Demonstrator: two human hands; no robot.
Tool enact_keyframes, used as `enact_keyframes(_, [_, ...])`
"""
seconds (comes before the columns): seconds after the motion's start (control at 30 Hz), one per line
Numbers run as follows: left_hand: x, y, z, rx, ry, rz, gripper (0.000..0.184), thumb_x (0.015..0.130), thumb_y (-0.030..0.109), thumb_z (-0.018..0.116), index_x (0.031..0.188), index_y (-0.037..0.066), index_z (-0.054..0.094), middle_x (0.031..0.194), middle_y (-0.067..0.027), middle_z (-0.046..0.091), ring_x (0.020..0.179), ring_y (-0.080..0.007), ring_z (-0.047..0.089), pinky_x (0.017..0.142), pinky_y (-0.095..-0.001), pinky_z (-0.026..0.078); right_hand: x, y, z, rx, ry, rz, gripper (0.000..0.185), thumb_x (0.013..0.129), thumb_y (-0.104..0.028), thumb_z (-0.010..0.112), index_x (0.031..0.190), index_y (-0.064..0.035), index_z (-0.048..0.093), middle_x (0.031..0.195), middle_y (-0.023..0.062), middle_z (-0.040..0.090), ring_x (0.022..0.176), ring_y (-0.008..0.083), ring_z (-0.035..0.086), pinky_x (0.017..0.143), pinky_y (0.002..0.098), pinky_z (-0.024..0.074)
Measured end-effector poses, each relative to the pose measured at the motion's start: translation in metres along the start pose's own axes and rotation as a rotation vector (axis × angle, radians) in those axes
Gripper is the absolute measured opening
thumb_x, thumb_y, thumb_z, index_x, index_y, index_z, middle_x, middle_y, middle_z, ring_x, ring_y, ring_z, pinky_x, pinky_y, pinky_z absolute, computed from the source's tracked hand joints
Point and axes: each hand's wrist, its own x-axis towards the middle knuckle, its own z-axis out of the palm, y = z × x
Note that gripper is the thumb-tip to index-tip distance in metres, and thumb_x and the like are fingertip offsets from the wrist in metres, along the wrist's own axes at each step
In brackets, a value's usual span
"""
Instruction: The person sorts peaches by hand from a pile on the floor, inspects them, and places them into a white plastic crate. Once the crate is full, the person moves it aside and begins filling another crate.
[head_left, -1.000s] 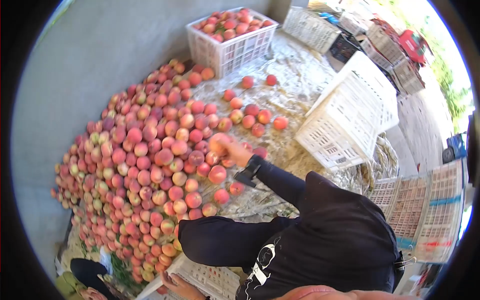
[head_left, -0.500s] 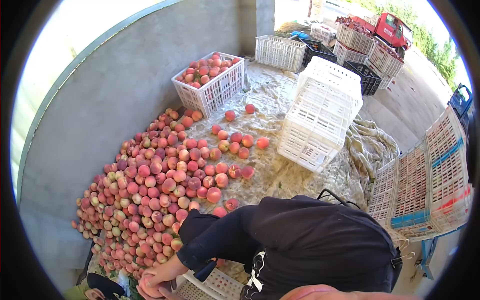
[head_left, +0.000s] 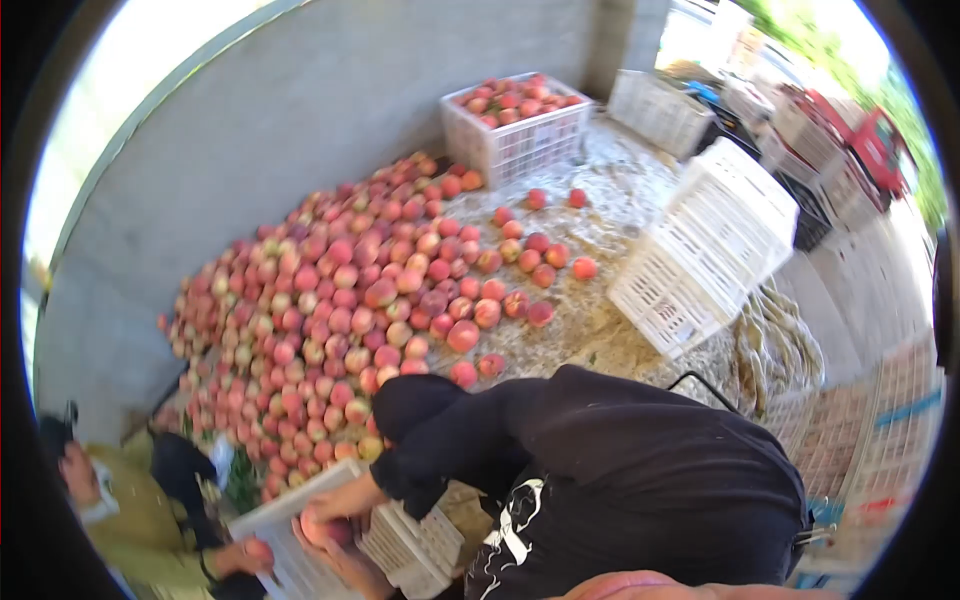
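Where you hold the peach (head_left: pixel 322 528): cup its widest part in your palm; it is probably light, firm, easily bruised.
Left hand (head_left: pixel 347 563): your fingers curl around that peach.
Right hand (head_left: pixel 347 497): at its upper side; I cannot tell the grip.
White plastic crate (head_left: pixel 408 545): beneath the peach, lower left of the frame.

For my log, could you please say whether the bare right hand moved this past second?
Yes: the right hand moved down and left, away from the white plastic peach crate by the grey wall.
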Motion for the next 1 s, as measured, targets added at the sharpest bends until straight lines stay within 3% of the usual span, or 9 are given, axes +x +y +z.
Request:
enact_keyframes(0.07, [-0.005,-0.002,-0.011,-0.072,0.042,0.003,0.056,0.097,0.028,0.05,0.143,0.004,0.03,0.142,-0.0151,0.036,0.128,-0.0291,0.041,0.105,-0.0406,0.037,-0.023,-0.027,0.019,-0.032,0.007,0.05,0.055,0.099,-0.05,0.036,0.14,-0.0149,0.031,0.103,0.0156,0.062,0.077,0.0235,0.069,0.064,0.035,0.0583])
enact_keyframes(0.1, [-0.004,0.005,-0.013,-0.046,-0.001,-0.039,0.063,0.096,0.023,0.05,0.148,0.007,0.02,0.147,-0.0129,0.028,0.132,-0.0274,0.037,0.109,-0.0412,0.035,-0.015,-0.023,0.015,0.046,-0.031,0.151,0.056,0.099,-0.051,0.034,0.142,-0.0163,0.028,0.109,0.017,0.062,0.084,0.0258,0.068,0.072,0.0373,0.0576])
enact_keyframes(0.17, [-0.003,0.023,-0.008,-0.083,0.102,-0.072,0.065,0.092,0.021,0.052,0.148,0.006,0.022,0.144,-0.0146,0.034,0.131,-0.0272,0.04,0.109,-0.0395,0.035,-0.012,-0.036,0.016,0.078,-0.048,0.257,0.061,0.098,-0.053,0.037,0.136,-0.006,0.039,0.116,0.0179,0.061,0.097,0.0296,0.065,0.086,0.0373,0.0529])
enact_keyframes(0.33, [-0.011,0.03,-0.052,-0.264,0.253,0.006,0.059,0.094,0.021,0.045,0.148,0.008,0.024,0.144,-0.0132,0.036,0.13,-0.0238,0.041,0.109,-0.0381,0.034,0.034,-0.046,0.034,0.218,-0.237,0.311,0.051,0.101,-0.044,0.037,0.136,-0.0069,0.037,0.117,0.0161,0.059,0.094,0.0273,0.066,0.082,0.037,0.0547])
enact_keyframes(0.5, [-0.025,0.02,-0.074,-0.273,0.432,0.008,0.057,0.092,0.018,0.05,0.144,0.008,0.03,0.134,-0.0125,0.044,0.12,-0.0209,0.049,0.1,-0.0342,0.043,0.064,-0.028,0.049,0.24,-0.376,0.396,0.049,0.102,-0.044,0.034,0.131,-0.006,0.045,0.114,0.0116,0.062,0.095,0.0219,0.064,0.084,0.0353,0.052])
enact_keyframes(0.63, [-0.039,0.017,-0.077,-0.099,0.619,0.001,0.062,0.082,0.016,0.07,0.135,0.006,0.04,0.119,-0.0083,0.053,0.108,-0.0151,0.053,0.092,-0.0289,0.047,0.075,-0.003,0.061,0.19,-0.4,0.463,0.052,0.102,-0.045,0.036,0.134,-0.0053,0.043,0.121,0.0112,0.059,0.103,0.0224,0.062,0.087,0.0368,0.0497])
enact_keyframes(0.77, [-0.055,0.026,-0.07,-0.174,0.731,0.0,0.058,0.082,0.015,0.067,0.134,0.008,0.042,0.114,-0.0058,0.055,0.098,-0.0128,0.056,0.083,-0.0289,0.051,0.086,0.004,0.062,-0.015,-0.616,0.424,0.058,0.099,-0.051,0.038,0.136,-0.0059,0.042,0.125,0.0077,0.057,0.105,0.0197,0.06,0.086,0.0351,0.0481])
enact_keyframes(0.9, [-0.075,0.032,-0.048,-0.162,0.822,0.06,0.059,0.082,0.018,0.067,0.135,0.008,0.042,0.117,-0.0062,0.054,0.104,-0.0137,0.054,0.088,-0.0292,0.048,0.096,0.009,0.055,-0.097,-0.724,0.523,0.059,0.097,-0.053,0.041,0.134,-0.0075,0.044,0.126,0.0058,0.056,0.11,0.0205,0.058,0.091,0.0381,0.0474])
enact_keyframes(1.0, [-0.095,0.036,-0.032,-0.214,0.82,0.288,0.061,0.081,0.021,0.067,0.135,0.007,0.041,0.121,-0.0074,0.053,0.111,-0.015,0.052,0.095,-0.0298,0.044,0.097,0.035,0.058,-0.155,-0.714,0.549,0.052,0.097,-0.043,0.048,0.131,-0.004,0.047,0.128,0.0087,0.054,0.116,0.0195,0.055,0.093,0.0353,0.047])
